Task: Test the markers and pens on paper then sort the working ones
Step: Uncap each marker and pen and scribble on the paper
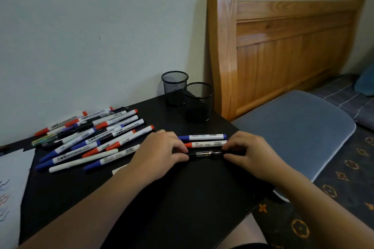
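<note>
A black pen with a clear barrel (205, 155) lies flat on the black table (162, 204). My left hand (159, 153) pinches its left end and my right hand (250, 152) pinches its right end. Just behind it lie a red-capped white marker (204, 144) and a blue-capped white marker (202, 137), side by side. A pile of several red, blue and black markers and pens (91, 135) is spread to the left. A white paper (12, 184) with coloured squiggles lies at the table's left edge.
Two black mesh pen cups (175, 87) (199, 102) stand empty at the table's back right corner. A wooden headboard (283, 50) and a grey-blue chair seat (293, 129) are to the right of the table. The wall is close behind.
</note>
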